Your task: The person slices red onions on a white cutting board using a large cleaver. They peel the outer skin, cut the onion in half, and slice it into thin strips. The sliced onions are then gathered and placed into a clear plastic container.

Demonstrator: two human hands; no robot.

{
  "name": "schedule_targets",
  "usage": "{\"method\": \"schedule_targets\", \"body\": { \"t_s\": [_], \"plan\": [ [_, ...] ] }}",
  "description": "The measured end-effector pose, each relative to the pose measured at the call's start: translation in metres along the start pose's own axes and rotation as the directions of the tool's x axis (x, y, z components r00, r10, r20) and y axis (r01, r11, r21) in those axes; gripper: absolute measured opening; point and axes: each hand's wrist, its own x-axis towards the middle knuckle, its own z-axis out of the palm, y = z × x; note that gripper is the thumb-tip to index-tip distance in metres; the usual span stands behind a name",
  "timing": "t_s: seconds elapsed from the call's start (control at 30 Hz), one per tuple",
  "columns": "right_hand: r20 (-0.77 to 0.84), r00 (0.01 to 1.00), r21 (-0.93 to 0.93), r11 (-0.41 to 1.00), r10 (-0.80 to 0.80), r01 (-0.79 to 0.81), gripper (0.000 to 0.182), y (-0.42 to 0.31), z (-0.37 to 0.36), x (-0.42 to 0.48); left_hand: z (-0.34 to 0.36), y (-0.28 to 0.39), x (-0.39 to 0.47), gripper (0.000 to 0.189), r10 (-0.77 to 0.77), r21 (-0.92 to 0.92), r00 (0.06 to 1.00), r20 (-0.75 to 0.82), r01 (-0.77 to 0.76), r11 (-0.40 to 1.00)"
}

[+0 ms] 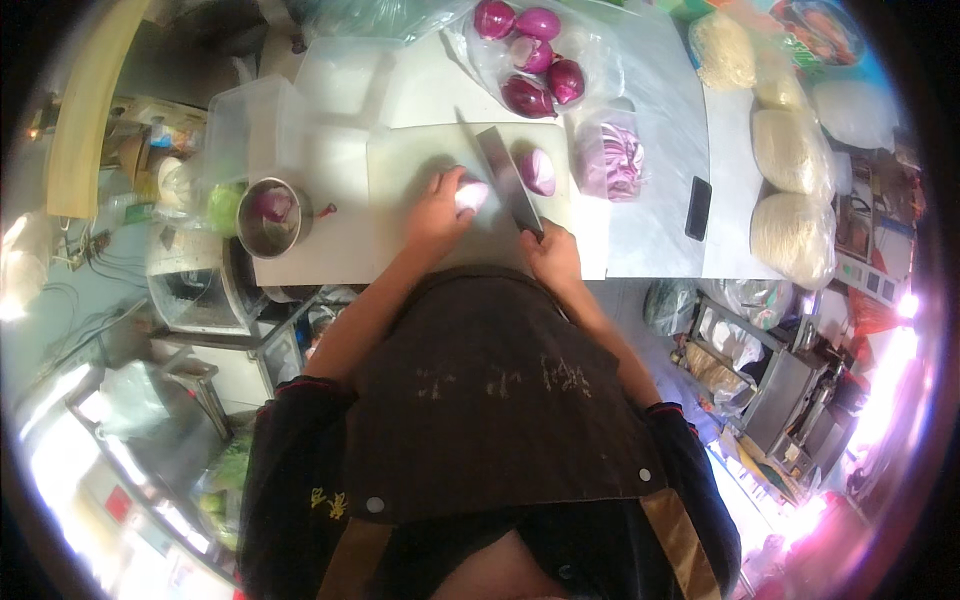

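Observation:
My left hand point(442, 214) holds a peeled onion piece point(472, 196) down on the white cutting board point(405, 161), its pale side facing right. My right hand point(553, 247) grips the handle of a broad kitchen knife point(504, 169). The blade points away from me over the board, a little to the right of the onion piece and apart from it. Right of the blade lies another onion half point(538, 172), purple and white. A clear plastic tub point(590, 161) of sliced red onion point(622, 159) stands beside the board.
Whole red onions point(529, 96) lie in a clear bag at the back. A steel bowl point(275, 217) with onion skin stands left, near an empty clear container point(255, 124). A phone point(698, 208) and wrapped noodle-like bundles point(793, 238) are at right. The table edge point(660, 276) runs before me.

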Motion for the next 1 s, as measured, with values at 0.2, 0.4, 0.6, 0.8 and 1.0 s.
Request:
{"method": "schedule_targets", "body": {
  "t_s": [0.2, 0.4, 0.6, 0.8, 1.0],
  "plan": [
    [-0.059, 0.995, -0.038, 0.996, -0.077, 0.075, 0.028, -0.007, -0.011, -0.02, 0.021, -0.004, 0.008, 0.067, 0.049, -0.067, 0.999, 0.012, -0.048, 0.997],
    [-0.07, 0.966, -0.151, 0.959, -0.251, 0.238, 0.038, -0.013, -0.007, -0.039, 0.037, -0.033, 0.008, 0.062, 0.047, -0.064, 0.999, 0.006, -0.047, 0.997],
    [-0.023, 0.968, -0.241, 0.941, -0.249, 0.236, 0.045, -0.012, -0.009, -0.043, 0.044, -0.038, 0.016, 0.057, 0.101, -0.14, 0.995, 0.023, -0.097, 0.985],
    [-0.017, 0.971, -0.256, 0.939, -0.24, 0.228, 0.045, -0.008, -0.011, -0.041, 0.041, -0.035, 0.018, 0.06, 0.085, -0.125, 0.996, 0.042, -0.079, 0.989],
    [-0.023, 0.961, -0.238, 0.935, -0.275, 0.261, 0.044, -0.002, -0.009, -0.039, 0.036, -0.025, 0.019, 0.063, 0.042, -0.084, 0.999, 0.034, -0.039, 0.996]
  ]
}}
